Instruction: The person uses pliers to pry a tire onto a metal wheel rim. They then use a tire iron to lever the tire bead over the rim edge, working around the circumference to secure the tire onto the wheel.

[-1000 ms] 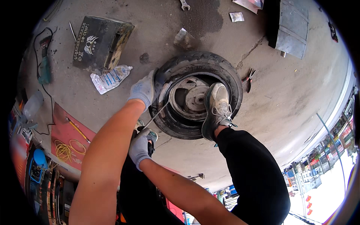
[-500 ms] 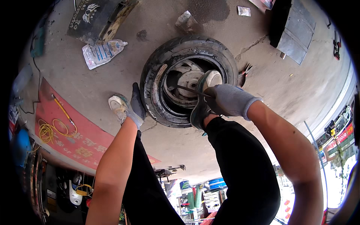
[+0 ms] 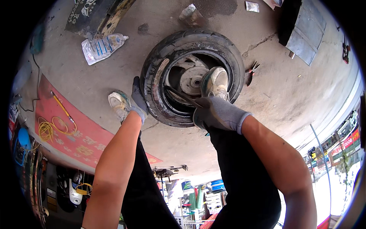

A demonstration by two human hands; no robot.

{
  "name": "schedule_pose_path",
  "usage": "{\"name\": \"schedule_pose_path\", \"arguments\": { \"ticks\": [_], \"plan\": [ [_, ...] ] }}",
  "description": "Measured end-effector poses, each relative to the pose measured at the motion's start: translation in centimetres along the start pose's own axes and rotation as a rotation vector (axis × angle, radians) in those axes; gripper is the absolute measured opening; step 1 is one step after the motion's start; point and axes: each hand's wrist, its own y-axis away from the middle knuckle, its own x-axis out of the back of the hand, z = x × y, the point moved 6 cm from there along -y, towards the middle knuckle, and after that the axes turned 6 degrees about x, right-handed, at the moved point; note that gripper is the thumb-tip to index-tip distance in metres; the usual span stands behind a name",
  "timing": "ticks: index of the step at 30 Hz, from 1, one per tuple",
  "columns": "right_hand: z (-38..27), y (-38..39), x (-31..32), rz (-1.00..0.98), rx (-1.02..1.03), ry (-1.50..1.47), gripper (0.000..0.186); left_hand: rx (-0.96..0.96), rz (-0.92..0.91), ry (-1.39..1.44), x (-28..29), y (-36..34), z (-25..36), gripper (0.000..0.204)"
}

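- Floor (image 3: pixel 270 114): grey concrete, cracked, dark stain near the top of the view; it carries the items below.
- Red mat (image 3: pixel 82 139): on the floor at left, with pale printed marks; a yellow coiled hose (image 3: pixel 45 130) lies on it.
- Tyre (image 3: pixel 151 89): black, lying flat on the floor in mid-view, in front of the person; sidewall scuffed and dirty.
- Wheel (image 3: pixel 190 79): pale spoked metal with a round hub, inside the tyre's opening.
- Grey metal box (image 3: pixel 309 35): upper right, well apart from the tyre.
- Black box (image 3: pixel 90 23): upper left, cut off by the picture's border.
- Right shoe (image 3: pixel 217 81): planted over the right part of the wheel. Left shoe (image 3: pixel 119 104): on the floor, just beside the left hand.
- Right hand (image 3: pixel 219 111): grey glove; fingers closed round the lever's near end.
- Left hand (image 3: pixel 139 98): gloved; fingers extended, not curled, laid along the tyre's left outer side; no grip on it seen.
- Lever (image 3: pixel 183 97): dark, slim, slanting across the opening; far end at the tyre's inner edge. Cannot tell whether it is hooked under.
- Pouch (image 3: pixel 103 47): white with blue stripes, near the black box.
- Pliers (image 3: pixel 251 73): open-nosed, right of the tyre.
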Motion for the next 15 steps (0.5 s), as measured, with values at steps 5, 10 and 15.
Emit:
{"name": "schedule_pose_path", "arguments": {
  "ticks": [5,10,15],
  "plan": [
    [-4.0,-1.6,-6.1,-0.054,0.032,0.368,0.014,-0.201,0.457,-0.595,2.7,-0.7,2.4,0.053],
    [-9.7,-3.4,-10.4,-0.184,0.245,0.908,0.013,-0.161,0.204,-1.288,-0.2,0.5,2.8,0.064],
    [-11.4,-7.4,-13.6,0.191,-0.137,0.907,0.010,-0.125,0.310,-1.778,-8.1,4.7,3.5,0.063]
  ]
}}
